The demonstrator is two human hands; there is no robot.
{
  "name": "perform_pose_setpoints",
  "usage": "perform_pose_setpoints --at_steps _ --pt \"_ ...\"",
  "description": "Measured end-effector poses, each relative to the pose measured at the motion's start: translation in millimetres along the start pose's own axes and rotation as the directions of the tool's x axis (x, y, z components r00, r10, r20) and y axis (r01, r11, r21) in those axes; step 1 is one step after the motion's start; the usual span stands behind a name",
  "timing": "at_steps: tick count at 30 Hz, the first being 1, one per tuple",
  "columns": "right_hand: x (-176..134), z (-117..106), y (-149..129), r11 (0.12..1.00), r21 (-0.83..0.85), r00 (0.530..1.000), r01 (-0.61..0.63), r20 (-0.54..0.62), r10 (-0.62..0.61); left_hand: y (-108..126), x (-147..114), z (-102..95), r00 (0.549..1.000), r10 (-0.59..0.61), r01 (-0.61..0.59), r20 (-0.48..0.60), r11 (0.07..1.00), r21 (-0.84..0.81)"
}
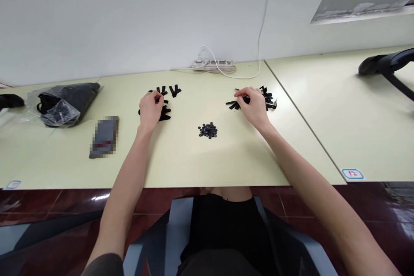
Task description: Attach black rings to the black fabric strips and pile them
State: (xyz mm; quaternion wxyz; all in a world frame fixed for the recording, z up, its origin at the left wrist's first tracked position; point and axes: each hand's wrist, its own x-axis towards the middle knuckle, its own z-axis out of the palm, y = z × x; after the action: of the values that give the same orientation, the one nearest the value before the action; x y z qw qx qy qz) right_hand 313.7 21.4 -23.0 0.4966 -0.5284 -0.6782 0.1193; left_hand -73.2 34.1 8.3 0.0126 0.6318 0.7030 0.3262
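Observation:
My left hand (150, 109) is over a pile of short black fabric strips (165, 113) left of centre. Its thumb and index finger are pinched together, and I cannot make out what is between them. My right hand (255, 107) rests at a second pile of black strips (271, 101) on the right. Those fingers are bent in, with thumb and index fingertip close together over the strips; whether a strip is gripped is hidden. Between the hands, nearer to me, lies a heap of small round dark button-like pieces (208, 130). A few strips (175, 90) lie apart beyond my left hand.
On the pale table (200, 164), a dark pixelated object (105, 137) and a clear plastic bag with black contents (69, 101) lie to the left. A power strip (213, 65) with a white cable stands against the wall. Black stand-like objects (384, 67) reach in from both sides.

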Motion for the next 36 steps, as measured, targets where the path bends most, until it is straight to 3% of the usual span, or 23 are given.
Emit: perform_pose_setpoints --at_steps 4,8,17,22,27,31,36 --pt "-0.7 0.0 -1.2 1.000 0.028 1.000 0.006 0.028 -0.007 -1.4 1.2 -2.4 1.000 -0.014 0.014 0.027 1.000 0.012" --pt "-1.4 1.5 -3.1 0.999 0.045 0.999 0.014 0.049 -0.016 1.7 0.0 -3.7 0.999 0.045 -0.044 0.015 0.998 -0.040" --pt "-4.1 3.1 -14.0 0.992 0.091 0.995 0.083 0.046 -0.088 37.6 -11.6 0.2 0.973 0.215 -0.231 -0.085 0.902 -0.366" --pt "-11.6 4.1 -34.2 0.958 0.285 0.971 0.016 0.225 -0.083 65.3 -29.9 9.9 0.944 0.329 -0.251 0.004 0.729 -0.637" --pt "-23.4 5.3 -65.2 0.884 0.456 0.918 -0.101 0.385 -0.094 88.4 -51.1 11.9 0.897 0.422 -0.182 0.132 0.625 -0.759" --pt "-27.5 7.4 -73.5 0.863 0.495 0.919 -0.103 0.379 -0.108 97.6 -62.1 10.2 0.860 0.462 -0.126 0.214 0.600 -0.790" --pt "-27.7 8.4 -70.3 0.862 0.495 0.925 -0.111 0.367 -0.092 99.8 -64.9 12.5 0.856 0.473 -0.112 0.209 0.564 -0.818"
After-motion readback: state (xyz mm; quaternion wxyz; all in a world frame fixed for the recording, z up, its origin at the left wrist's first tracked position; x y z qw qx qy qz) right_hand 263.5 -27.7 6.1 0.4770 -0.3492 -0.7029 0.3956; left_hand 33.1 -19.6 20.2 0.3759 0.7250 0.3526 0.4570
